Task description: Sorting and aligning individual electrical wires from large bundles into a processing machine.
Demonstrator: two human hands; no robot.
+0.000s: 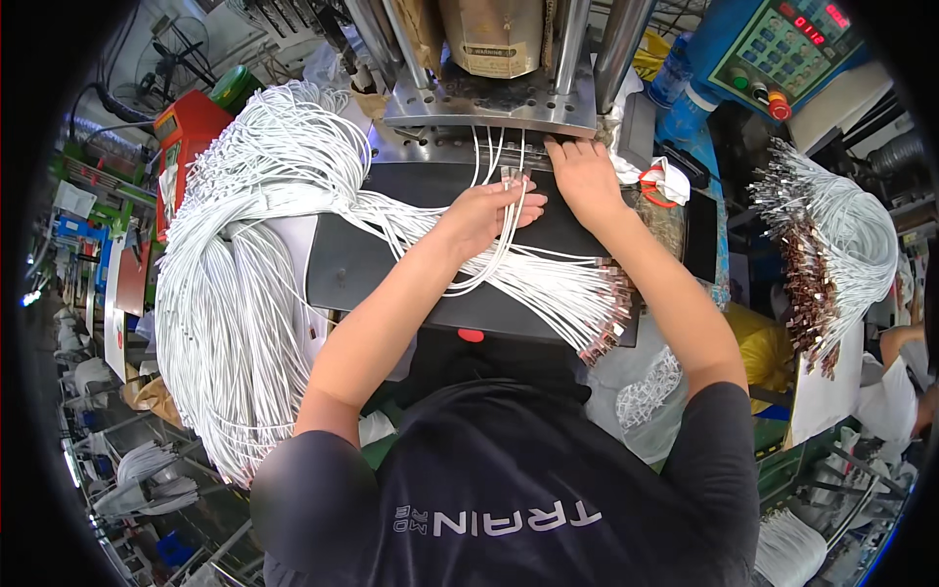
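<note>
My left hand (486, 215) is closed around a few white cables (509, 230), whose small clear-and-metal plug ends stick up by the thumb. Other white strands run up from there under the plate of a metal press (489, 106). At the press's lower metal mould, my right hand (584, 181) reaches in with its fingers stretched out along the edge; nothing shows in it, though its fingertips are partly hidden. Below both hands, a bundle of white cables (533, 284) lies across the black work surface (381, 269), its copper-brown connector ends (608, 318) fanned out to the right.
A large heap of white cables (245, 205) hangs over the left side. Steel columns (626, 49) flank the press. A blue control box (792, 54) with a red button stands at the back right. Further right hangs another cable bundle (831, 245); a person's arm (900, 342) shows beyond it.
</note>
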